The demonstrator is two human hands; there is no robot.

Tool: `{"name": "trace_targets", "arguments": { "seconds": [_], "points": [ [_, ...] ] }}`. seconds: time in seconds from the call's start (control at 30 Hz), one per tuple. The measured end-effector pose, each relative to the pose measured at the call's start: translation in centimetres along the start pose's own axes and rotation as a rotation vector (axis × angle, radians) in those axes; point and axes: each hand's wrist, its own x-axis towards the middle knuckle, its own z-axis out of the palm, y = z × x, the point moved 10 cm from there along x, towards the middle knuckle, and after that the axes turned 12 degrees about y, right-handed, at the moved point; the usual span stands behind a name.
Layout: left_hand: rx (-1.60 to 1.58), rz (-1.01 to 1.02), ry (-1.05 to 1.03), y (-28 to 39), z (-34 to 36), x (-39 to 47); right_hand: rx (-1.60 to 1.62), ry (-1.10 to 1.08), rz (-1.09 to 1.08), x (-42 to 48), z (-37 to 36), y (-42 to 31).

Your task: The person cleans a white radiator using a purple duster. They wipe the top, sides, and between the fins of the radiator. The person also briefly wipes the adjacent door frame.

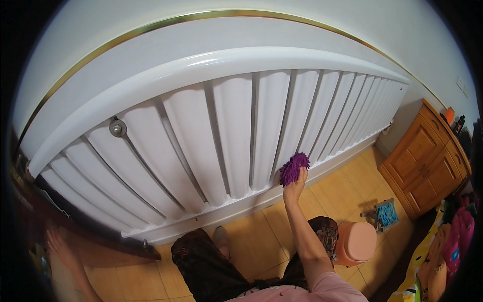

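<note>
My right hand holds a purple chenille cleaning cloth with shaggy strands. The cloth is pressed to the lower part of a long white column radiator, right of its middle. Much of my palm and fingers is hidden behind the cloth. Far off at the left, my left hand lies with spread fingers on or against dark reddish wooden furniture, and nothing shows in it. A round metal fitting sits between two columns at the radiator's upper left.
A pink lidded bin stands right of my knee, beside a small folding stool with blue webbing. Farther right are a wooden cabinet and colourful bedding. Below the radiator runs a white baseboard above the yellow tiled floor.
</note>
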Motion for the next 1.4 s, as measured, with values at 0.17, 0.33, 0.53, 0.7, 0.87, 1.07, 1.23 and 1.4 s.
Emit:
{"name": "trace_targets", "arguments": {
  "seconds": [0.17, 0.33, 0.53, 0.7, 0.87, 1.07, 1.23, 1.4],
  "points": [
    [-0.055, 0.061, 0.169, -1.5, -1.5, 1.3, 0.166, -0.004, -0.245, 2.5, 1.4, -13.3],
    [0.122, -0.141, -0.147, -5.5, 4.0, 1.1, 0.239, 0.04, -0.526, 7.5, 1.9, -23.4],
    [-0.39, -0.415, 0.187, -6.6, -0.2, 3.4, 0.073, 0.014, -0.718, 3.9, 4.7, -23.2],
    [-0.571, -0.433, 0.406, -0.4, -7.4, 9.1, 0.064, -0.127, -0.37, -5.0, 4.5, -11.7],
    [-0.333, -0.451, 0.452, 1.1, -7.1, 10.4, 0.071, -0.154, 0.129, -9.1, 2.9, -2.5],
    [-0.247, -0.467, 0.443, 0.9, -7.1, 10.5, 0.196, -0.134, 0.033, -5.7, 2.9, -8.3],
    [-0.312, -0.541, 0.486, -0.1, -6.9, 9.3, 0.31, -0.062, -0.332, 0.7, 3.7, -22.2],
    [-0.314, -0.524, 0.494, -2.4, -9.3, 7.1, 0.309, -0.061, -0.579, 1.6, 4.9, -30.0]
  ]
}}
